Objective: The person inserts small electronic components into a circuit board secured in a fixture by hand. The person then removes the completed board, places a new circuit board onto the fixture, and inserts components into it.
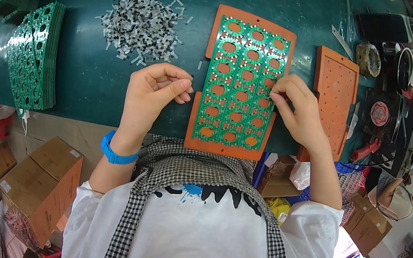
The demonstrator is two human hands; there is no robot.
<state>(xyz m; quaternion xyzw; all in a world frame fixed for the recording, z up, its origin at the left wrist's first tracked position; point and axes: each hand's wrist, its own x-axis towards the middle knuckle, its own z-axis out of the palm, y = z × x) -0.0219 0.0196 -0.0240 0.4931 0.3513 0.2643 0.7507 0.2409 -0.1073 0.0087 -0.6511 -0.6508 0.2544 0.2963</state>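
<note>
A green circuit board panel (234, 73) with rows of oval cutouts lies in an orange fixture tray (222, 149) in front of me. At the panel's right edge, my right hand (301, 110) has thumb and index finger pinched together over the board; whatever they hold is hidden. Left of the tray, my left hand (158, 89) hovers with curled fingers and thumb drawn together. A tiny dark speck shows by its fingertips, too small to name. Beyond that hand is a heap of small clear and black parts (141, 23), with a few strays around it.
Stacked green panels (36, 57) stand at the left. On the right lie a second orange tray (335, 91), a tape roll (368, 59), a metal blade (342, 42) and a red-handled tool (365, 150). Cardboard boxes (43, 177) sit below the green table (87, 86). Another person (399, 193) is at far right.
</note>
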